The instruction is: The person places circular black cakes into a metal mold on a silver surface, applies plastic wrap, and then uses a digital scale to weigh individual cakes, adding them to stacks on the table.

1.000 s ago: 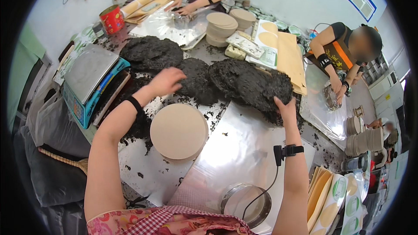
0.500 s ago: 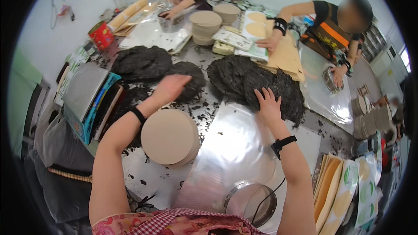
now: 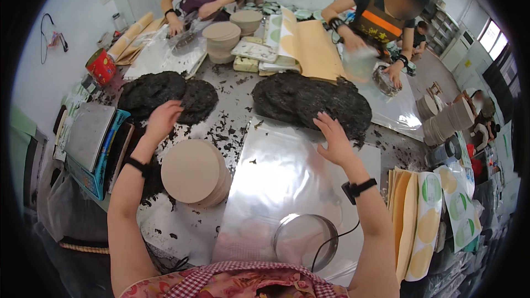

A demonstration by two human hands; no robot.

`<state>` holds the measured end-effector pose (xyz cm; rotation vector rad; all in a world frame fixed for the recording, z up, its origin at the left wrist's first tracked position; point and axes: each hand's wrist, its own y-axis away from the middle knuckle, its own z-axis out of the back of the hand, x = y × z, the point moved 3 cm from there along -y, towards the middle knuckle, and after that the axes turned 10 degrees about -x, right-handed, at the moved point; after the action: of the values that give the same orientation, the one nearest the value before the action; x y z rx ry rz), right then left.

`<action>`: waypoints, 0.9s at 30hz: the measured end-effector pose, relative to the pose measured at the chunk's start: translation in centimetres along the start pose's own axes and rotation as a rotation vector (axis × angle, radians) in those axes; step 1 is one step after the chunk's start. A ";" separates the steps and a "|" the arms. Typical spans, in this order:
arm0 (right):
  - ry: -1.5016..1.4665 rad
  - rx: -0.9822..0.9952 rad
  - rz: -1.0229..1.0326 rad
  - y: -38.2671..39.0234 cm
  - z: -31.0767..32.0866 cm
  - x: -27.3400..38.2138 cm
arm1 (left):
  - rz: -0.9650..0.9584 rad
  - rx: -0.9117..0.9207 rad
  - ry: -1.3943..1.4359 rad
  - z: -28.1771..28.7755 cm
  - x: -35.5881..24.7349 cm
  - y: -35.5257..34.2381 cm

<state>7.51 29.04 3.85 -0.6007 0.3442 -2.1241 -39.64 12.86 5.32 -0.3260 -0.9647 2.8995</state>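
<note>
My left hand (image 3: 163, 120) is over the near edge of the left dark, crumbly pressed cakes (image 3: 152, 89), its fingers loosely stretched and nothing visible in them. My right hand (image 3: 335, 140), fingers spread, is at the near edge of the right pile of dark cakes (image 3: 309, 102); whether the fingertips touch it I cannot tell. A stack of round beige discs (image 3: 191, 171) stands between my forearms, closer to the left one. On the shiny clear sheet (image 3: 251, 187) in front of me lies a round metal ring (image 3: 331, 251).
A digital scale (image 3: 91, 138) stands at the left, and a red tin (image 3: 100, 67) beyond it. Folded brown paper (image 3: 406, 204) and label sheets (image 3: 428, 221) lie right. More disc stacks (image 3: 222, 44) stand at the back. Two co-workers work across the table; dark crumbs litter its top.
The view has shifted, so the table things sit further left. My left hand has drawn back from the left round cake; my right hand has come off the right pile toward its near edge.
</note>
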 end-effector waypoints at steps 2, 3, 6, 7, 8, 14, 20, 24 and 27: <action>-0.152 0.011 -0.110 3.2 2.2 2.2 | 0.262 -0.120 0.039 5.2 -2.4 1.6; -0.221 0.055 -0.184 5.4 3.4 2.8 | 0.245 -0.160 0.023 7.4 -3.6 3.1; -0.319 0.316 -0.452 14.2 6.3 4.6 | 0.335 -0.061 -0.048 13.2 -8.5 9.4; -0.396 0.396 -0.554 17.2 6.8 6.0 | 0.167 0.023 0.060 13.4 -11.5 11.5; -0.470 0.484 -0.656 20.0 7.2 7.5 | 0.007 0.106 0.174 13.3 -14.8 13.1; -0.621 -0.029 -0.729 29.8 -1.5 8.3 | -0.468 0.645 0.615 3.0 -27.6 21.2; -1.104 -0.595 -0.878 32.5 7.8 7.7 | -0.435 0.515 0.682 2.0 -27.5 22.8; -0.745 -0.575 -1.071 34.7 6.1 3.9 | -0.301 0.605 0.676 1.2 -27.7 23.5; -0.807 -0.556 -1.050 34.8 5.2 3.5 | -0.188 0.597 0.742 1.4 -27.7 24.2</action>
<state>32.32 5.95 -6.32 -2.2571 0.1463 -2.4365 -12.90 -10.92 -3.16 -1.0632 -0.0114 2.3948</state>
